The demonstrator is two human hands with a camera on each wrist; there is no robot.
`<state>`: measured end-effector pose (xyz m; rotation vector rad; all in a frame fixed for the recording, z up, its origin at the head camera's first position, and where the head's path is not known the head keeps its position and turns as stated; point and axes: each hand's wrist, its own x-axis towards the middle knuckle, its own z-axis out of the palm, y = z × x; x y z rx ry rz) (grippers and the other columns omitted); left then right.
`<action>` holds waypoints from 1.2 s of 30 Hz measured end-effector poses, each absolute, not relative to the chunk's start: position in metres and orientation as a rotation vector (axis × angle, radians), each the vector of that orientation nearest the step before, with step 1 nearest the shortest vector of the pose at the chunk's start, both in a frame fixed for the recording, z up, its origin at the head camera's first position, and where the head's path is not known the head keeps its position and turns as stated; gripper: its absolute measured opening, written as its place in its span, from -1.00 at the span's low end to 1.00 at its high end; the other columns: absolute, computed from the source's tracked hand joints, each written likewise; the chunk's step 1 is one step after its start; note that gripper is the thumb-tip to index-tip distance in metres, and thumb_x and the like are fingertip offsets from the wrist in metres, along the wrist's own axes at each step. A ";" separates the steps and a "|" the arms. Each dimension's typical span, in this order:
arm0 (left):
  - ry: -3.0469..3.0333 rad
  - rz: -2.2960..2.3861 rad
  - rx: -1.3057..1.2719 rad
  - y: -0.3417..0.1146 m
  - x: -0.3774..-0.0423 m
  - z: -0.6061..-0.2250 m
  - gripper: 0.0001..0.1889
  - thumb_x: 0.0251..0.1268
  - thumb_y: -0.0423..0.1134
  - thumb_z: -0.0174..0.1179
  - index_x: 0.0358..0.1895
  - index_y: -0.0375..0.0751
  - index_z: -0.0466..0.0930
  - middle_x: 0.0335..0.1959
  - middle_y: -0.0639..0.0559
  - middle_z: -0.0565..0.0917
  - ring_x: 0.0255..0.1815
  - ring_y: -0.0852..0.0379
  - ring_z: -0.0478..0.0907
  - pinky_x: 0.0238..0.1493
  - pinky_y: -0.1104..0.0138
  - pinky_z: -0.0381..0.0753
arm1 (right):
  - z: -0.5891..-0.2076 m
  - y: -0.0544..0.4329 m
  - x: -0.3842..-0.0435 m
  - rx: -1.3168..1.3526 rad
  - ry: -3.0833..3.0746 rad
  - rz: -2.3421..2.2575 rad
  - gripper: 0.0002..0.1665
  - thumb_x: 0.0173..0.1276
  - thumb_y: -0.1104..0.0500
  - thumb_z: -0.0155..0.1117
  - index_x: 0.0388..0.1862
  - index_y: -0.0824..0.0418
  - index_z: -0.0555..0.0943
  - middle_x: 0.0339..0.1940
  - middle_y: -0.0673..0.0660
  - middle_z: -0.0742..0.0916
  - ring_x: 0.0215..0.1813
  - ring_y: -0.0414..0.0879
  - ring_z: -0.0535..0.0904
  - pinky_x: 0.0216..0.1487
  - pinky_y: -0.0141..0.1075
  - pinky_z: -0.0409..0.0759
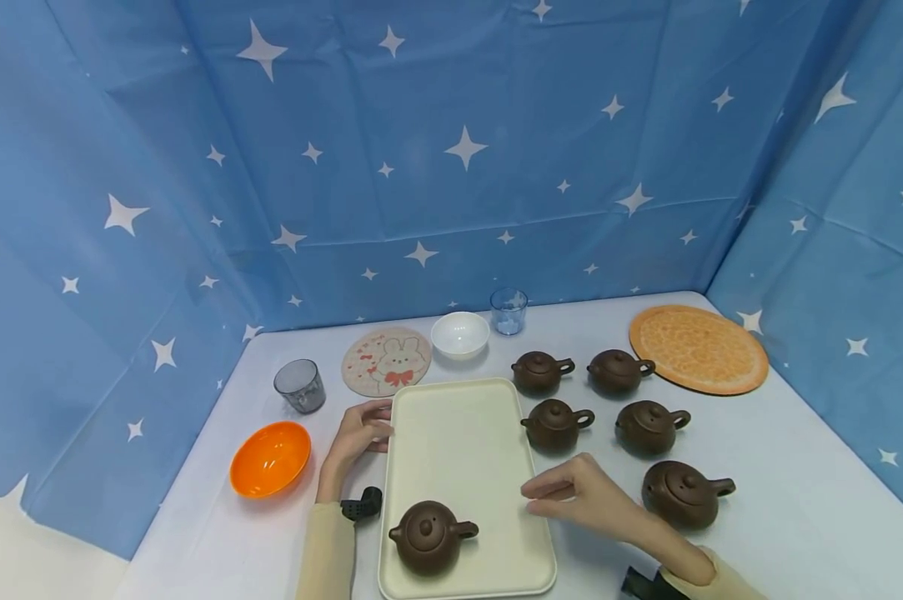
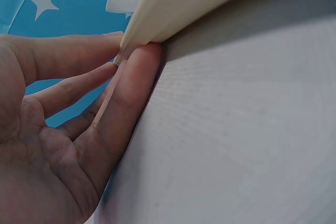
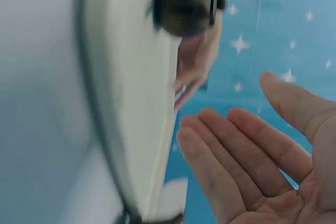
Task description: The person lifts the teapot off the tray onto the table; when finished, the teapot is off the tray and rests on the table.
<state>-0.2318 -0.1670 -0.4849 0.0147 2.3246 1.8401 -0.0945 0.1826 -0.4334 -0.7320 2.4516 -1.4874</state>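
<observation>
In the head view a cream rectangular tray (image 1: 454, 454) lies at the front middle of the table, with a dark brown teapot (image 1: 427, 540) in its near left part. My left hand (image 1: 359, 435) is at the tray's left edge; in the left wrist view its fingertips pinch the rim of the tray (image 2: 194, 3). Over the tray's right edge hovers my right hand (image 1: 589, 498), holding nothing. The right wrist view shows that hand (image 3: 262, 166) with fingers extended and thumb apart, beside the tray and teapot (image 3: 188, 3).
Several brown teapots (image 1: 648, 428) stand right of the tray. Behind are a bunny mat (image 1: 386, 362), a white bowl (image 1: 460, 335), a blue glass (image 1: 509, 312) and an orange round mat (image 1: 699, 350). To the left are a grey glass (image 1: 299, 387) and an orange bowl (image 1: 271, 460).
</observation>
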 end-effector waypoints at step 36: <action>2.271 1.833 0.062 -0.162 -0.214 -0.450 -0.44 0.06 -0.60 0.14 0.23 -0.57 0.37 -0.06 -0.46 0.51 -0.34 0.07 0.66 -0.41 0.20 0.76 | -0.450 0.095 -0.092 -0.785 2.357 -1.524 -0.83 0.10 0.27 0.46 -0.32 0.33 0.76 -0.36 0.09 0.79 -0.35 -0.36 0.68 -0.33 -0.55 0.66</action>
